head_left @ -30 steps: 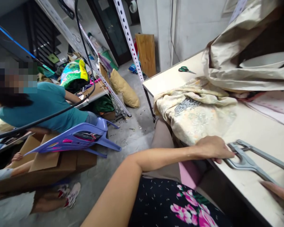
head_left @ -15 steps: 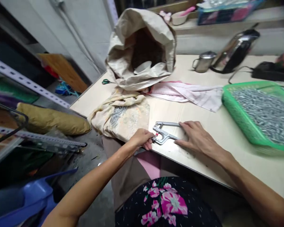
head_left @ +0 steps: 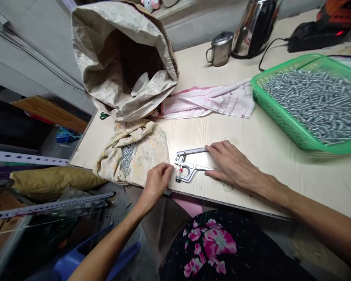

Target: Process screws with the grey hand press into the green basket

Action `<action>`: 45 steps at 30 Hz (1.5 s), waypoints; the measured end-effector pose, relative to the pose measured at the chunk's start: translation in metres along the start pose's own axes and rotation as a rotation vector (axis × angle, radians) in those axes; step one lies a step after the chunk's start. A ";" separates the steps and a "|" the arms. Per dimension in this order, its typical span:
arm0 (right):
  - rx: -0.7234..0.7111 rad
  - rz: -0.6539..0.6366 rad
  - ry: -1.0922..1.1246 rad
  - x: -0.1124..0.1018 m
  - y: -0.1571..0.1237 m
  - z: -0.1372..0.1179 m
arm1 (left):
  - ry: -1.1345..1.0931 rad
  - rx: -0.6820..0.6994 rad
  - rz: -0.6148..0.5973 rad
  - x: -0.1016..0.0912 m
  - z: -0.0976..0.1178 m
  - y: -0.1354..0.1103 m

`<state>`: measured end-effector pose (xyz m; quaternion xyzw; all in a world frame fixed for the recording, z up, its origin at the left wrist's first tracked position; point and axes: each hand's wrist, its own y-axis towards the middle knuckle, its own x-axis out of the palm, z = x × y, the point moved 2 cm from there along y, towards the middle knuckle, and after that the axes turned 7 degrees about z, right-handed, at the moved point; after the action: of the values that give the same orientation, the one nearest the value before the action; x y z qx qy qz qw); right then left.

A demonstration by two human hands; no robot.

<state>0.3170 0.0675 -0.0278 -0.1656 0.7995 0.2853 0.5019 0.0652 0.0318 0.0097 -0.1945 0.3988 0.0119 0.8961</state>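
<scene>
My right hand (head_left: 232, 166) is wrapped round the two handles of grey metal snap pliers (head_left: 190, 168), which lie over the table with their spring and a small red part at the jaw. The handles are spread apart. Just left of the jaw, my left hand (head_left: 158, 181) is closed in a pinch by the edge of a patterned cloth (head_left: 153, 146); whatever is between its fingertips is too small or hidden to make out. On the cloth rests a small pile of thin silvery metal pieces (head_left: 128, 156).
A green basket (head_left: 283, 125) full of similar metal pieces stands at the right. Behind the cloth, a big open sack (head_left: 90, 50) holds a white cup (head_left: 140, 84). A pinkish towel (head_left: 210, 99), a metal mug (head_left: 221, 48) and a kettle (head_left: 251, 29) are further back.
My left hand has come away from the pliers' jaw, leftward to the cloth's edge. My right hand keeps hold of the handles. The whole view has shifted and turned.
</scene>
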 end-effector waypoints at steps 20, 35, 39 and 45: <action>0.031 0.033 0.022 -0.002 0.000 -0.003 | -0.253 -0.300 -0.418 0.011 0.002 0.017; 0.107 0.086 -0.059 0.010 0.010 0.008 | -0.252 -0.426 -0.404 0.012 0.010 0.010; 0.117 0.117 -0.040 0.012 0.014 0.011 | -0.258 -0.440 -0.399 0.013 0.010 0.008; 0.088 0.085 0.008 0.005 0.015 0.012 | -0.294 -0.431 -0.373 0.015 0.006 0.006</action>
<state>0.3152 0.0865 -0.0320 -0.1103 0.8196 0.2705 0.4928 0.0784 0.0372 0.0009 -0.4458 0.2107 -0.0403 0.8690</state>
